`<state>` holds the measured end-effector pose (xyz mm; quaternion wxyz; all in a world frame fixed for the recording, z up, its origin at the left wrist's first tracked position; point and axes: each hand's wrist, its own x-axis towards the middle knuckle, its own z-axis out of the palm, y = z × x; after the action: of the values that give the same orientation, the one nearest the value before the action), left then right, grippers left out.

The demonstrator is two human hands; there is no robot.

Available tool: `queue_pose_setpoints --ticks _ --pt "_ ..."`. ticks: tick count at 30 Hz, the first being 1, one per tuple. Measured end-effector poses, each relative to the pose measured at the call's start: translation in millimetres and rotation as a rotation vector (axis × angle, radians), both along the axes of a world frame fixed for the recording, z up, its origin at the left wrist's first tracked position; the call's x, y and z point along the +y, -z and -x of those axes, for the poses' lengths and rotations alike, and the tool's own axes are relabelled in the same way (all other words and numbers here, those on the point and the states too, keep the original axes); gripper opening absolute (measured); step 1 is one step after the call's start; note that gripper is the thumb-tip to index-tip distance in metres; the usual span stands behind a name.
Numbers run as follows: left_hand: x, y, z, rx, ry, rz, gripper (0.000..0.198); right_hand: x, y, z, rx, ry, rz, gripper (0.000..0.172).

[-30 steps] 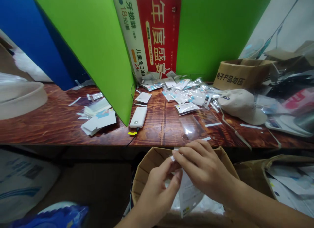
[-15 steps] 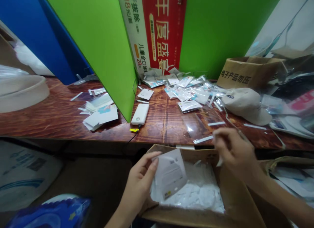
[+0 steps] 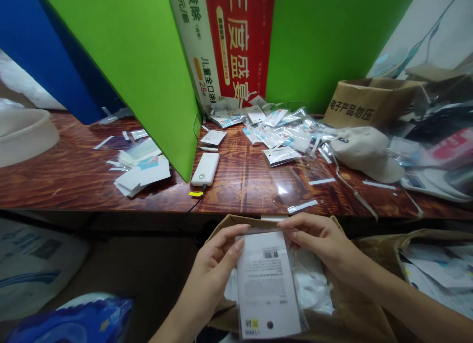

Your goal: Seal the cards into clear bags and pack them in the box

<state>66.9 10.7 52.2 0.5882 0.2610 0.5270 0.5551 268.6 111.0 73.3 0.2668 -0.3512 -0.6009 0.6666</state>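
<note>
My left hand [image 3: 216, 264] and my right hand [image 3: 320, 242] both pinch the top edge of a clear plastic sleeve holding a white printed card [image 3: 266, 284], which hangs upright below the table edge. Left fingers grip its upper left corner, right fingers its upper right corner. Under the card sits an open cardboard box [image 3: 343, 303] with several white packets inside. On the table just beyond my hands lies an empty clear sleeve [image 3: 293, 188] with a white strip.
A wooden table [image 3: 74, 178] carries a white power bank [image 3: 205, 169], a pile of packaged cards [image 3: 281, 136], loose white cards [image 3: 142, 173], a beige cap [image 3: 364, 153] and a cardboard box [image 3: 369, 104]. Green divider boards [image 3: 140, 62] stand behind. Another open box [image 3: 432, 264] is at the right.
My right hand came back from the table edge to the card. The card now hangs upright, held by both hands at its top, instead of tilted in the left hand alone.
</note>
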Motion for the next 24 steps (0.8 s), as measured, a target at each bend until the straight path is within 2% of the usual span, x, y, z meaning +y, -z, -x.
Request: queue_pose_setpoints --ticks 2,5,7,13,16,20,24 --pt "-2 -0.4 1 -0.003 -0.036 -0.021 0.027 0 -1.9 -2 0.053 0.003 0.038 0.013" --pt "-5 -4.0 3 -0.011 -0.046 -0.031 0.014 0 -4.8 -9 0.071 -0.021 0.127 0.017" --pt "-7 -10.6 2 -0.016 -0.041 -0.023 0.008 0 -7.3 -13 0.058 -0.039 0.124 0.018" --pt "-4 -40.3 -14 -0.037 -0.125 0.084 0.003 -3 -12.5 -25 0.101 -0.074 0.068 0.02" --pt "-1 -41.5 -16 -0.041 -0.148 0.084 0.002 -7 -11.9 -26 0.087 -0.078 0.083 0.013" --pt "0 -23.2 -16 -0.175 -0.117 0.049 0.018 -9 -10.9 -28 0.146 -0.091 0.13 0.015" --pt "-6 -3.8 -28 -0.337 0.022 0.023 0.071 -6 -12.9 -42 0.181 -0.081 0.05 0.019"
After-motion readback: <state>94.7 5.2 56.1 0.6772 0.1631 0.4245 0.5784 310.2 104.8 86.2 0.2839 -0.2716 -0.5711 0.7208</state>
